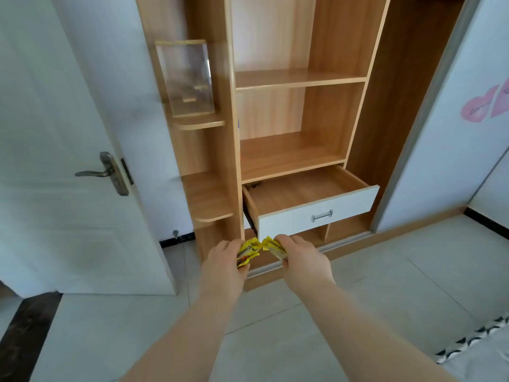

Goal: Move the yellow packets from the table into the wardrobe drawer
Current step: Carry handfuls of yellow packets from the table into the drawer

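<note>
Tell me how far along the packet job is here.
Done: the wardrobe drawer is pulled open; no packets show inside. In hand: the left hand and right hand each grip yellow packets, held in front of and below the drawer front. Left: drop them in. The table is out of view.

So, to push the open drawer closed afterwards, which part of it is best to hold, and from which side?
Take the metal bar handle at the centre of the white drawer front. It lies horizontal and stands off the panel, so a grip can close over it from above or in front. Both hands, left hand and right hand, hold yellow packets, so one must be freed first.
</note>
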